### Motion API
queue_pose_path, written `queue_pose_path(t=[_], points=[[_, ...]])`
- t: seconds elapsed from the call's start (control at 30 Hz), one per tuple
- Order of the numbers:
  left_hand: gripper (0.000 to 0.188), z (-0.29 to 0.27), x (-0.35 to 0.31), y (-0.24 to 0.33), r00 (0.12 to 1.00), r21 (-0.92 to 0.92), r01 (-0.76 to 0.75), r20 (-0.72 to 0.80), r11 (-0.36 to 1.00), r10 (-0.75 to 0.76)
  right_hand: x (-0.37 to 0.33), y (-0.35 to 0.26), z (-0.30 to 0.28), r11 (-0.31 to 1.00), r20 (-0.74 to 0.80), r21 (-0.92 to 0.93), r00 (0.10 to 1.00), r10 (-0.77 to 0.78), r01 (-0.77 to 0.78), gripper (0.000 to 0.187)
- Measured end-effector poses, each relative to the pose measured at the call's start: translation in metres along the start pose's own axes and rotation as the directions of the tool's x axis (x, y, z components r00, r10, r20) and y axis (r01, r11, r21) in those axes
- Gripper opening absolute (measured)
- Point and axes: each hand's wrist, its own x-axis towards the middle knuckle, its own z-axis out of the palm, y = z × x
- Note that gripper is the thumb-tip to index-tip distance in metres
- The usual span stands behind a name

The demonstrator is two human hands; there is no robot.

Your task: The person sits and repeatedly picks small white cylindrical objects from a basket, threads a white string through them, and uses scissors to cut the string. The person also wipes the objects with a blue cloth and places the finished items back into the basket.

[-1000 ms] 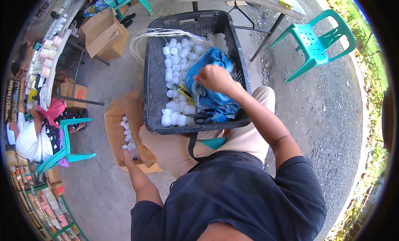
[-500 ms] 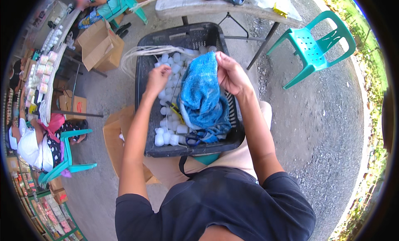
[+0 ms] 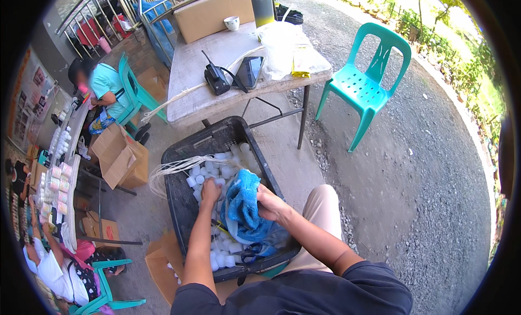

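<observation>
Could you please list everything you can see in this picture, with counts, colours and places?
black crate: one, black, on the person's lap
small caps: many, white, inside the black crate
net bag: one, blue, in the crate
strings: a bundle, white, over the crate's left rim
table: one, grey, behind the crate
radio: one, black, on the table
tablet: one, dark, beside the radio
plastic bag: one, white, on the table
plastic chair: one, teal, right of the table
cardboard box: one, brown, left
left hand: among the caps, closed
right hand: gripping the net bag
</observation>
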Motion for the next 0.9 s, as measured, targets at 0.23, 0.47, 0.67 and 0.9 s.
queue_pose_path(t=[0.23, 0.47, 0.67, 0.9], points=[[0.025, -0.13, -0.066, 0.046, 0.87, -0.88, 0.461, 0.473, 0.111, 0.136, -0.002, 0.012, 0.009, 0.675, 0.019, -0.681, 0.929, -0.37, 0.282, 0.038], [0.021, -0.137, -0.141, 0.087, 0.933, -0.959, 0.284, 0.274, -0.009, 0.235, -0.002, 0.027, 0.037, 0.49, 0.19, -0.797, 0.917, -0.352, 0.353, 0.027], [0.033, -0.134, -0.153, 0.111, 0.981, -0.999, 0.047, 0.043, -0.016, 0.187, 0.013, 0.04, 0.028, 0.921, -0.057, -0.37, 0.986, -0.157, 0.125, 0.026], [0.031, -0.141, -0.148, 0.11, 0.997, -0.922, 0.056, 0.033, -0.384, 0.065, 0.003, 0.031, 0.042, 0.973, 0.263, -0.177, 0.96, -0.097, 0.147, 0.046]])
